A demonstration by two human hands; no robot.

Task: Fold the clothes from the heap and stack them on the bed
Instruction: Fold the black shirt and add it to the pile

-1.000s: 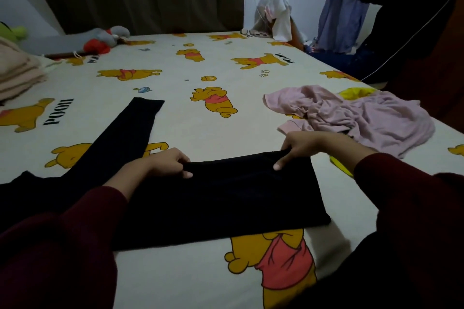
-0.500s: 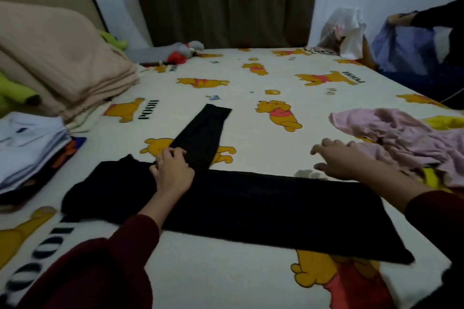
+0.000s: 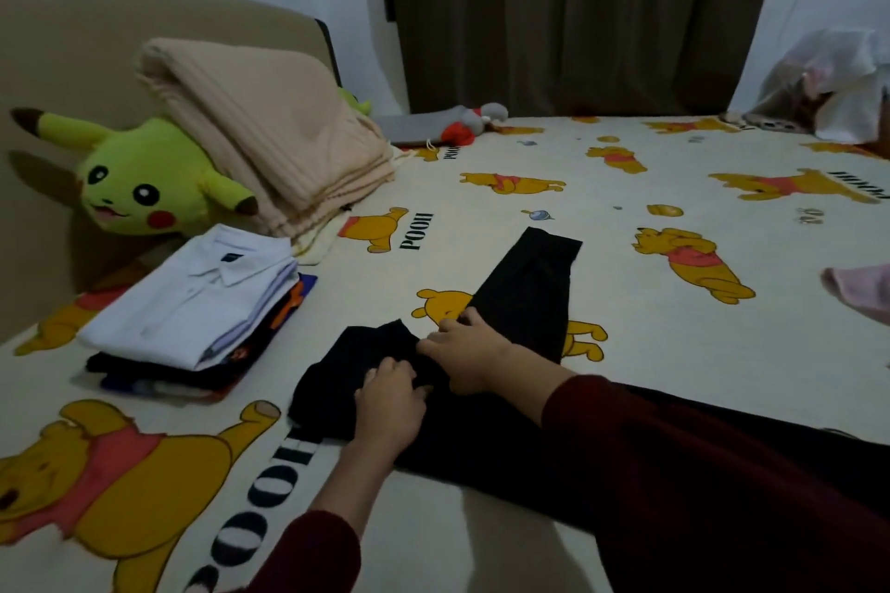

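Note:
A black garment [image 3: 481,443] lies flat across the near part of the bed [image 3: 626,342], with one sleeve [image 3: 530,284] angled away from me. My left hand [image 3: 390,404] grips the bunched fabric at the garment's left end, fingers curled into it. Just beside it, my right hand [image 3: 467,352] pinches the cloth at the base of the sleeve. A stack of folded clothes [image 3: 192,318] with a white shirt on top stands to the left of the garment. The corner of a pink garment [image 3: 862,299] from the heap shows at the right edge.
A green plush toy [image 3: 139,178] and a folded beige blanket [image 3: 269,130] lean on the headboard at the left. A grey and red soft toy [image 3: 462,125] lies at the far edge by the dark curtain. A white bag [image 3: 838,82] sits far right.
My head has turned left, bringing the stack and plush toy into view. My right hand crossed from the garment's right end to its left end, beside my left hand.

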